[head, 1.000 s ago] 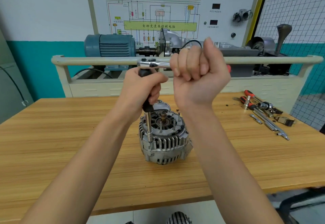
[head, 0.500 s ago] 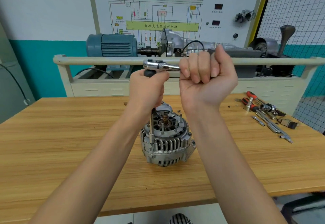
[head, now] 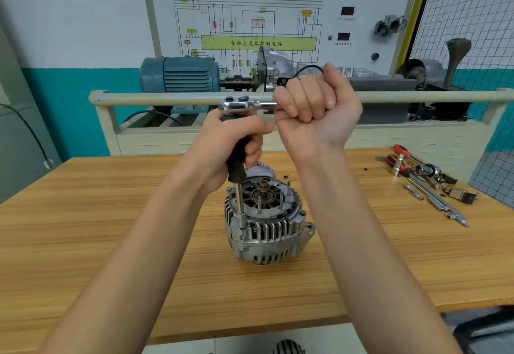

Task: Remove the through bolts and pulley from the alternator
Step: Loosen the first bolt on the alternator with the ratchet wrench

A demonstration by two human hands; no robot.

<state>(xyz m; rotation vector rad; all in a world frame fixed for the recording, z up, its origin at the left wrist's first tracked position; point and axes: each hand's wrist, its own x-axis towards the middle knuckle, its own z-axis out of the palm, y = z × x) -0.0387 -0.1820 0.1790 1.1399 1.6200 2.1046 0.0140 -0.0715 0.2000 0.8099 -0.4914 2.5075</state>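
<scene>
Ribbed silver metal alternator (head: 267, 228) stands at centre of wooden slatted table (head: 111, 242), shaft end up. Left hand (head: 230, 148) wraps black-handled extension bar (head: 236, 170), upright, its socket on alternator's left rim. Right hand (head: 314, 111) fisted round chrome ratchet wrench (head: 244, 104) handle, level atop ext. bar. Loose tools (head: 425, 184) lie far right.

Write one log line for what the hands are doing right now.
left hand: grips black extension handle | right hand: grips ratchet | socket on alternator rim bolt
</scene>
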